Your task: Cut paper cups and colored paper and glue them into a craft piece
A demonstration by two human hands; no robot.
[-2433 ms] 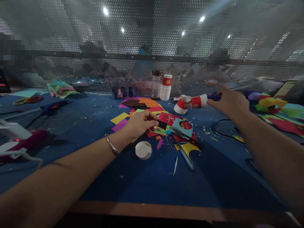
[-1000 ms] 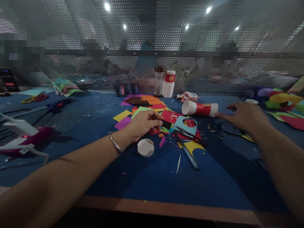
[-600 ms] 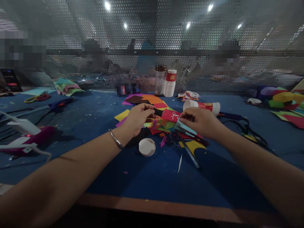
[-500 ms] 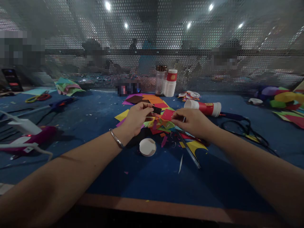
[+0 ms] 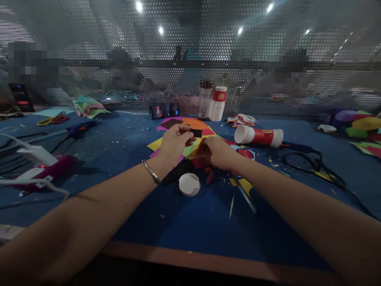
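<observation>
My left hand [image 5: 175, 145] pinches a small piece of black paper [image 5: 196, 133] between thumb and fingers, raised above a pile of coloured paper. My right hand [image 5: 218, 153] reaches down into the pile, its fingers bent and in shadow, so what they hold, if anything, is hidden. Beneath both hands lie yellow paper [image 5: 155, 145], orange paper [image 5: 192, 122] and red scraps. Nearer to me lies a white paper disc [image 5: 189, 184]. A dark metallic rod-like tool [image 5: 245, 196] lies below my right wrist, partly over yellow paper.
A clear jar [image 5: 204, 103] and stacked paper cups [image 5: 218, 105] stand at the back. More cups [image 5: 258, 136] lie on their side at right, near a cabled tool [image 5: 300, 147]. Scissors [image 5: 53, 119], a glue gun [image 5: 81, 128] and a purple power strip [image 5: 49, 171] are at left.
My right hand has moved left and down into the paper pile; the red piece by its fingers no longer shows there. My left hand still holds the black paper. The view has shifted slightly.
</observation>
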